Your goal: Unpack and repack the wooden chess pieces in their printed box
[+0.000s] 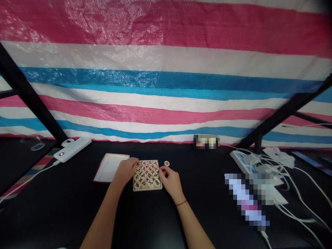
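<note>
A shallow, pale box of xiangqi pieces lies on the dark table in front of me. Round wooden pieces fill it in rows, red characters in the far rows and black ones in the near rows. My left hand is closed at the far left corner of the box, its fingertips over the rim. At the right edge, my right hand has curled fingers touching the box; whether a piece is between them is hidden. One loose red xiangqi piece lies just beyond my right hand.
Left of the box lies an open lid, white inside. A white power bank with a cable is farther left. On the right are a power strip, tangled white cables and a blurred-out long object. Striped plastic sheeting hangs behind.
</note>
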`<state>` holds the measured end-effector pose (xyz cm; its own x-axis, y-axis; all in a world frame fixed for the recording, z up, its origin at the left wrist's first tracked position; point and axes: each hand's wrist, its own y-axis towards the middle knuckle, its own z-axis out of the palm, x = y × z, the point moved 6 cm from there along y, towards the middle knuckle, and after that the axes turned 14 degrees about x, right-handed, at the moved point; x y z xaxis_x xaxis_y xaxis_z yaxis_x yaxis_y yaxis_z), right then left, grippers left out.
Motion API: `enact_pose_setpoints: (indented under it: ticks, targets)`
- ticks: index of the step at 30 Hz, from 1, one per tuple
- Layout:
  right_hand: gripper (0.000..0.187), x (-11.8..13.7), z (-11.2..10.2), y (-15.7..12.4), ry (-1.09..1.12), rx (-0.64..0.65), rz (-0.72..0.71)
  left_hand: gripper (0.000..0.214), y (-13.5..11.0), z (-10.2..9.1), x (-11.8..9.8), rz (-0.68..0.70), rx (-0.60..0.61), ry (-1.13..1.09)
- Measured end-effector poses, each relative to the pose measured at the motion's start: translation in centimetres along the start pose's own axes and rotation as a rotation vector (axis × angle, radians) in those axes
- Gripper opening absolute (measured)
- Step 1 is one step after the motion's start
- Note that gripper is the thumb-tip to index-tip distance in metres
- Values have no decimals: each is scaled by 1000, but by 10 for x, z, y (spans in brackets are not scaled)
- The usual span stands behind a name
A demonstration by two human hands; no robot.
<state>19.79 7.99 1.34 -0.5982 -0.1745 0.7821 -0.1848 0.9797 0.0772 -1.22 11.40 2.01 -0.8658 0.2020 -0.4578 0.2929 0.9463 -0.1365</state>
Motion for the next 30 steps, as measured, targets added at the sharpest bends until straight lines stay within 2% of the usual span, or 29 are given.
enact_pose_setpoints:
  ticks: [5,20,30]
  targets:
    - [26,-1,1,1,0,31,-2,35,7,-3,2,54,60,14]
    - [26,0,2,0,-37,70,16,33,5,-1,2,147,104,3]
    - [30,-2,2,-1,-27,83,29,29,-1,-3,-6,125,80,8]
